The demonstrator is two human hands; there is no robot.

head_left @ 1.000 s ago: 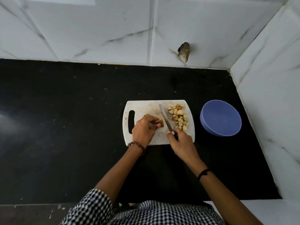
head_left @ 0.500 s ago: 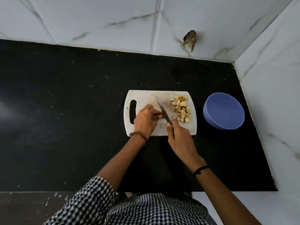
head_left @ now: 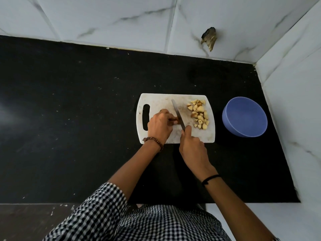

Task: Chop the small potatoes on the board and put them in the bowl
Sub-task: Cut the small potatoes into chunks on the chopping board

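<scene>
A white cutting board (head_left: pixel 159 102) lies on the black counter. My left hand (head_left: pixel 159 126) pins a small brown potato (head_left: pixel 174 121) to the board's middle, and its fingers hide most of the potato. My right hand (head_left: pixel 192 146) grips a knife (head_left: pixel 177 113) whose blade lies across the board, right against the potato's right side. A pile of chopped potato pieces (head_left: pixel 199 114) sits on the right part of the board. A blue bowl (head_left: pixel 245 117) stands on the counter to the right of the board, apart from it.
The black counter (head_left: pixel 69 119) stretches far to the left. White marble-pattern tiled walls close the back and the right side, with a chipped hole (head_left: pixel 209 39) in the back wall. The counter's front edge runs just before my checked shirt.
The knife blade has come left and down against the potato under my left hand. The camera has tilted, so the board sits higher in view.
</scene>
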